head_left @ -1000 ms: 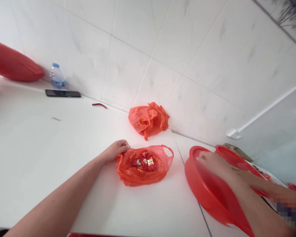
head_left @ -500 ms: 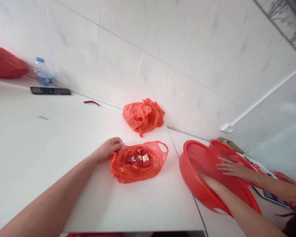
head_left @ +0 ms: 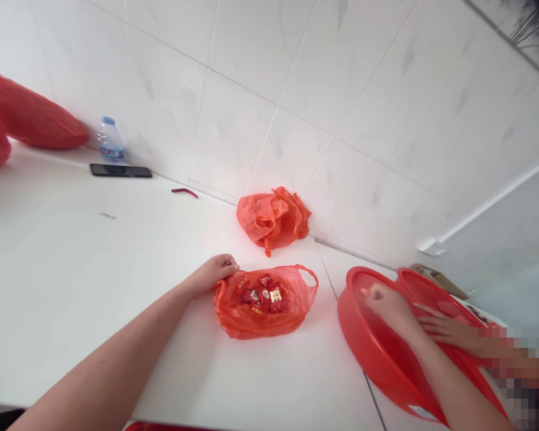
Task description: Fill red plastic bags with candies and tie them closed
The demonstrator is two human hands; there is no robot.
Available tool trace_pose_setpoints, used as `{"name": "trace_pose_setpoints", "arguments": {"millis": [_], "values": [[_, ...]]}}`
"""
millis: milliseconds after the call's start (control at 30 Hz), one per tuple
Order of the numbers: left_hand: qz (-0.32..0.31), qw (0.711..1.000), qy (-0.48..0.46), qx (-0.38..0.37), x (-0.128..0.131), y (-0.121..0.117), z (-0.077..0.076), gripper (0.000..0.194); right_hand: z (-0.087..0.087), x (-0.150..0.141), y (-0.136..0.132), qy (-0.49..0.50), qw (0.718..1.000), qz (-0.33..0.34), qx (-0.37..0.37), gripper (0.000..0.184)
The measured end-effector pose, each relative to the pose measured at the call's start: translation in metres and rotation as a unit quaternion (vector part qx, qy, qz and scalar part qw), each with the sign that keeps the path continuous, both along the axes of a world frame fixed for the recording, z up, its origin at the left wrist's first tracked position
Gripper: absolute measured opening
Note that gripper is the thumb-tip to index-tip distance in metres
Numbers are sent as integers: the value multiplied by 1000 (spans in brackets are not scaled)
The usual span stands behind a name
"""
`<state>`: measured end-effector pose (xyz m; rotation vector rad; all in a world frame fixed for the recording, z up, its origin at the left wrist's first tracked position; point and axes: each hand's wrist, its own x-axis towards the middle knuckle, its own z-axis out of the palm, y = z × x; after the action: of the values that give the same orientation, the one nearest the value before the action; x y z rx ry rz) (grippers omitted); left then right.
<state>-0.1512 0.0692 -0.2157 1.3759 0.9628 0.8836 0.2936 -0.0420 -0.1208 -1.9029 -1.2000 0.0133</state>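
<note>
the left hand (head_left: 222,272) pinches the upper left edge of an open red plastic bag (head_left: 251,328), thumb and fingers closed on the thin film. the bag lies flat-bottomed on the white table (head_left: 117,257), between the two hands: it spreads rightward from the left fingertips, and its body sits a little nearer the wearer than they do. its mouth faces up, showing small red wrapped packets (head_left: 266,296) with gold and white print, and its loose handle loop points right, towards the baskets.

the right hand (head_left: 384,302) is well apart from the bag, over the inside of the nearer red basket (head_left: 363,347), fingers curled; blur hides the fingertips, so i cannot tell whether it grips anything. a co-worker's hand (head_left: 447,328) is just beside it, fingers extended, by the farther red basket (head_left: 424,287).

behind the bag, near the wall (head_left: 251,90), is a crumpled red bag (head_left: 273,218). farther left are a black phone (head_left: 121,171) and a clear bottle (head_left: 111,140), well away from both hands.
</note>
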Motion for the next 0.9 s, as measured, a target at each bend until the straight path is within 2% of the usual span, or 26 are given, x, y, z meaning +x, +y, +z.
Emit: {"name": "trace_pose_setpoints", "arguments": {"millis": [100,200,300,367,400,467,567,633,700,733,767,800,833,900], "values": [[16,1000,-16,1,0,0,0,29,15,-66,20,-70,995,63,-37,21],[51,998,-35,12,1,2,-3,30,21,-129,25,-97,977,181,-48,16],[73,996,-55,26,2,5,-8,33,2,-176,28,-93,952,274,-104,15],[76,994,-77,31,2,6,-10,34,-18,-192,35,-118,943,298,-93,21],[75,993,-87,30,1,5,-10,34,-28,-195,39,-139,944,292,-66,28],[50,994,-97,16,-3,4,-8,36,-47,-196,49,-179,954,239,13,42],[-45,996,-75,-33,-16,1,0,47,-70,-188,59,-183,970,119,104,58],[-131,988,-46,-65,-26,0,5,62,-81,-180,64,-131,984,74,92,66],[-199,976,-15,-82,-36,1,6,73,-90,-170,67,-26,997,76,10,63],[-216,973,3,-85,-39,3,4,73,-93,-165,69,42,994,96,-41,57],[-214,973,19,-82,-42,5,2,70,-95,-160,70,117,981,127,-86,50],[-184,980,28,-72,-44,8,-1,64,-96,-155,71,196,959,170,-118,44],[-133,989,26,-57,-45,11,-3,56,-95,-150,73,273,929,214,-131,39],[-3,1000,-3,-19,-46,17,-8,43,-90,-142,74,417,862,269,-102,34]]}}
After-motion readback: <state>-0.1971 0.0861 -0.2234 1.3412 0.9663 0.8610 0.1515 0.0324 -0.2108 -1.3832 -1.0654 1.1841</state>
